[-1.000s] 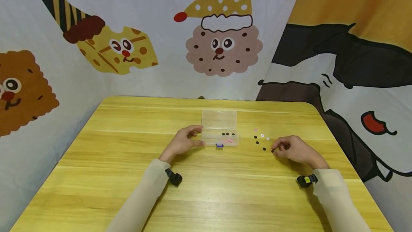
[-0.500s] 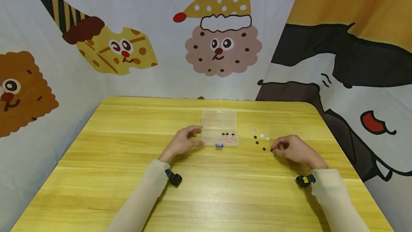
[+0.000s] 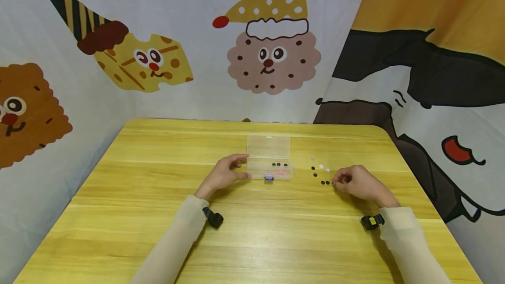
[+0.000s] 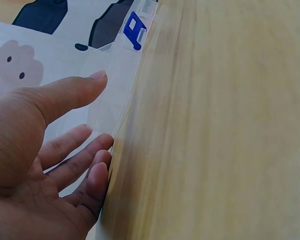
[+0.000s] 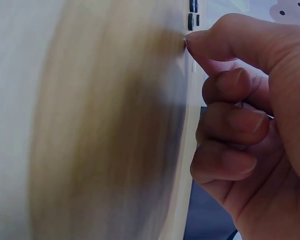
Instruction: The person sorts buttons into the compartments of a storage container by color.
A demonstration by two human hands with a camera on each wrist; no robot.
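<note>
A: Right hand (image 3: 357, 182) is down on the yellow wooden table (image 3: 158, 196), fingers curled under, index tip pressed to the wood beside a pair of small black round beads (image 3: 325, 182). From the right wrist view that fingertip (image 5: 197, 37) sits on something tiny and dark, but whether it has actually trapped a bead, I cannot tell.

B: And the left?

A: Left hand (image 3: 223, 173) lies relaxed, thumb and fingers straight against the end of the clear plastic compartment box (image 3: 270, 168), lid flipped open, black and pink beads already inside. It steadies the box, not clasping it.

B: Risk from here?

A: I reckon those beads could skid or roll off under a sliding fingertip; they're slick and the table's smooth. A nudge might also scatter the loose pink and white beads (image 3: 321, 165) lying just beyond.

B: Position relative to the grip?

A: The black pair lies just off the index tip, on the box side; the box is well apart.
</note>
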